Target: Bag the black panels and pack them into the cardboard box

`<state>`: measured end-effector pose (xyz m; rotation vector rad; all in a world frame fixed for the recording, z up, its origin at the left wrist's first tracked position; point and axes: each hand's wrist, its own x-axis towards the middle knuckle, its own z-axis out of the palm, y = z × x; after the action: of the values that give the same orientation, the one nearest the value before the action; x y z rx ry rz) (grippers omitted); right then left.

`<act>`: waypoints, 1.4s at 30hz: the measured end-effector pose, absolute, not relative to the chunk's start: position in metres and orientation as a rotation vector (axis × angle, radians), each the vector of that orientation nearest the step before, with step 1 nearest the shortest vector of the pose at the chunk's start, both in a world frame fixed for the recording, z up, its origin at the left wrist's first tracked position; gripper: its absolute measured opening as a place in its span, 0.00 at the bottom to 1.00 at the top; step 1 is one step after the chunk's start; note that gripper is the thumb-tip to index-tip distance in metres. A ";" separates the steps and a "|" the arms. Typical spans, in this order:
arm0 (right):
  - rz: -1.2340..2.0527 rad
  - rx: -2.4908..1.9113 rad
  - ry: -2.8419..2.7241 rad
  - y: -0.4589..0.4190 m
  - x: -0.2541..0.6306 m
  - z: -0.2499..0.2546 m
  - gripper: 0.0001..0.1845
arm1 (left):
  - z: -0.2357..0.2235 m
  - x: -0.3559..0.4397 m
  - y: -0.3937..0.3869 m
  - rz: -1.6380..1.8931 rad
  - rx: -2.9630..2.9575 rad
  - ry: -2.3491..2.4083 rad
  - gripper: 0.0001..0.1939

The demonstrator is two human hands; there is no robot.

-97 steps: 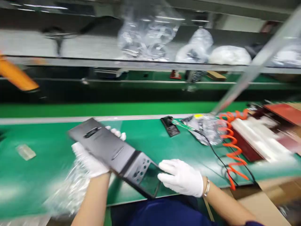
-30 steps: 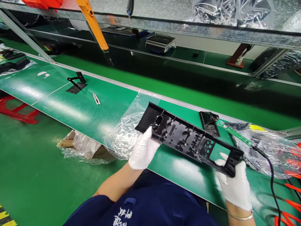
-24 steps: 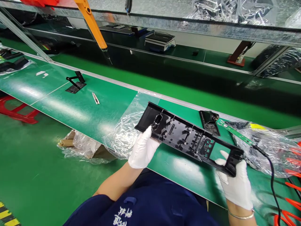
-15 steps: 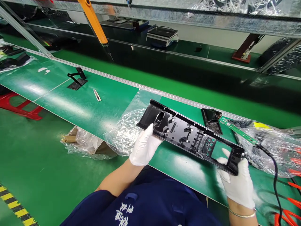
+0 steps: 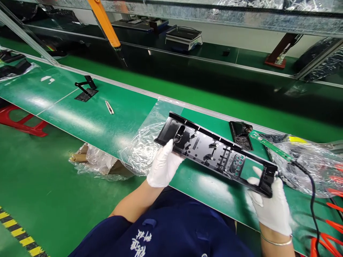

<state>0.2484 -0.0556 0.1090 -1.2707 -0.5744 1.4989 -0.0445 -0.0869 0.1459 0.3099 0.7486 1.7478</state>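
I hold a long black plastic panel with its ribbed inner side up, just above the green bench top. My left hand, in a white glove, grips the panel's near edge toward its left end. My right hand, also gloved, grips the right end beside the rectangular window opening. A clear plastic bag lies on the bench under the panel's left end.
A small black part and a green circuit board with a black cable lie beyond the panel, beside a crumpled clear bag. A black bracket and a small metal piece lie to the left. An orange tool hangs overhead.
Since 3.2 s ago the panel has been turned from its smooth outer face to its ribbed inner face. Over the last second both hands keep their grip and the panel barely shifts.
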 end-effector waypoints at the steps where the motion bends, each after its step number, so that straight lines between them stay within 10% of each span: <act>1: 1.496 -1.268 -0.597 -0.057 0.249 0.109 0.25 | 0.145 -0.045 -0.087 1.764 0.298 0.753 0.18; 42: 1.528 -1.048 -0.926 -0.084 0.242 0.132 0.30 | 0.130 -0.063 -0.079 1.960 0.149 0.922 0.19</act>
<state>0.2417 -0.0838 0.1319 -1.0479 -0.9263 1.5285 -0.0627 -0.0786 0.1299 0.1493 0.9215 1.9600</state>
